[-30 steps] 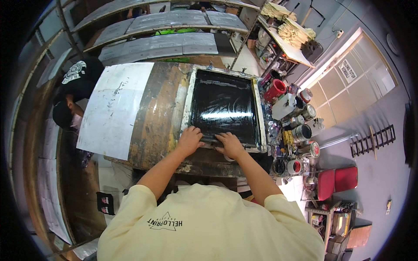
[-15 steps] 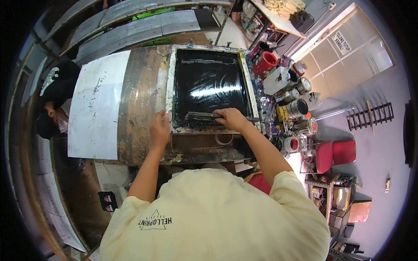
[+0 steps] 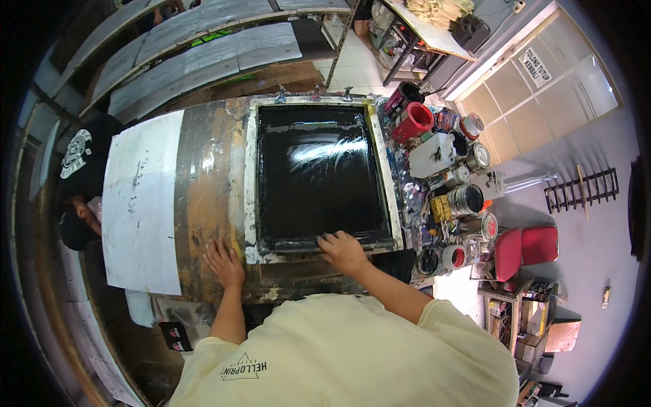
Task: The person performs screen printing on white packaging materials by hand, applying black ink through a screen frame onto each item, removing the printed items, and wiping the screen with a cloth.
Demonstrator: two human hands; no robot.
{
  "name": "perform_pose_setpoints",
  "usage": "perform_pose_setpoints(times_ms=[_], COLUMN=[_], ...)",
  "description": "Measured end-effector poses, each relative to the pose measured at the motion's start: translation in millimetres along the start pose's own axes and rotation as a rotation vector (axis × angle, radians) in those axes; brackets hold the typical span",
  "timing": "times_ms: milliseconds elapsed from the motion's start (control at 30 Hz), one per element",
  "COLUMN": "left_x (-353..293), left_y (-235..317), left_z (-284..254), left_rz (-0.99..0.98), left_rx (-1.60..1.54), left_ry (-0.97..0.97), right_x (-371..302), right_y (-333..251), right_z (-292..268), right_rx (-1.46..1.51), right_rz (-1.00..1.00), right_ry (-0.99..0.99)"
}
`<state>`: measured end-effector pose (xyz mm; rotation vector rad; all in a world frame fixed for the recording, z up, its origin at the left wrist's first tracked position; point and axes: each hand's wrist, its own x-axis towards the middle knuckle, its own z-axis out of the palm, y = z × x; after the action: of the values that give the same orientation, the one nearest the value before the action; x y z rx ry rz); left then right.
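Note:
A screen-printing frame (image 3: 250,183) with worn pale edges lies on the worktable (image 3: 207,169) before me. Wet black ink coats its mesh (image 3: 315,190) and shines near the far end. A long dark squeegee (image 3: 288,245) rests along the near inner edge of the frame. My right hand (image 3: 346,253) is closed on it, fingertips over its far side; part of the grip is hidden. Left of the frame's near corner, my left hand (image 3: 224,263) lies flat on the tabletop, fingers spread, holding nothing.
White sheet (image 3: 141,197) covers the table's left end. Ink tins and a red bucket (image 3: 415,122) crowd the right side. Clamps (image 3: 315,93) stand at the frame's far edge. A co-worker (image 3: 88,159) bends at the left; racks (image 3: 224,57) hold printed sheets. A red chair (image 3: 522,247) stands right.
My right hand and the squeegee have come to the frame's near edge. My left hand has left the frame's side and now lies on the tabletop. The whole view has shifted.

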<state>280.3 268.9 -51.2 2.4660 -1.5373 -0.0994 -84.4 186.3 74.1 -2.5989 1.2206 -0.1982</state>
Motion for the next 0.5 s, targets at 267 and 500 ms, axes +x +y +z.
perform_pose_setpoints(times_ms=[267, 500], left_x=[3.2, 9.6], left_y=[4.5, 5.9], left_z=[-10.8, -9.9], left_rz=[-0.026, -0.002], left_rx=[0.007, 0.028], left_ry=[-0.028, -0.015], right_x=[126.7, 258.6], right_y=[84.0, 182.6], right_z=[9.8, 4.7], right_rx=[-0.108, -0.119], right_rz=[-0.043, -0.057], right_ry=[0.158, 0.154])
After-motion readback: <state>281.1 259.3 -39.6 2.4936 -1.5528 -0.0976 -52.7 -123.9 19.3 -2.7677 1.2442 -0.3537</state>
